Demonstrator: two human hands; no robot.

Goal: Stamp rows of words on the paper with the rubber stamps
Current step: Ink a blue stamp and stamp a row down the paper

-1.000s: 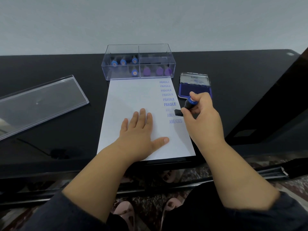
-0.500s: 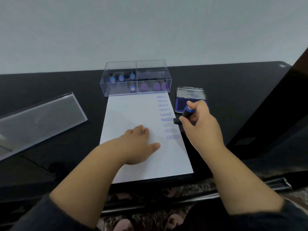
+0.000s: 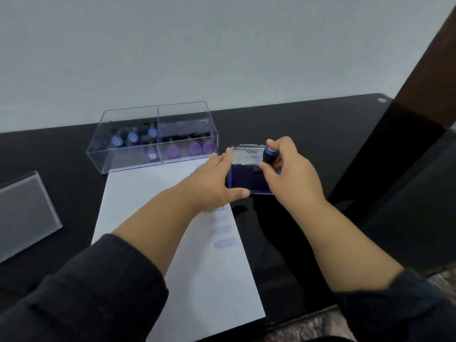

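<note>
Right hand (image 3: pixel 291 178) (pinching blue-capped stamp (image 3: pixel 269 155)) moved from paper (image 3: pixel 148 206) onto ink pad (image 3: pixel 246 180) to re-ink; left hand (image 3: pixel 217 180), fingers straight, steadied pad.

Black tabletop against a pale wall

A glossy black table (image 3: pixel 320 124) runs back to a plain grey-white wall (image 3: pixel 197 45). At its left edge lies a clear acrylic lid (image 3: pixel 24 215), flat on the surface and partly cut off by the frame. A dark brown wooden post (image 3: pixel 429 60) slants up the right side. Below the table's near edge, a patterned rug (image 3: pixel 308 327) shows on the floor.
</note>
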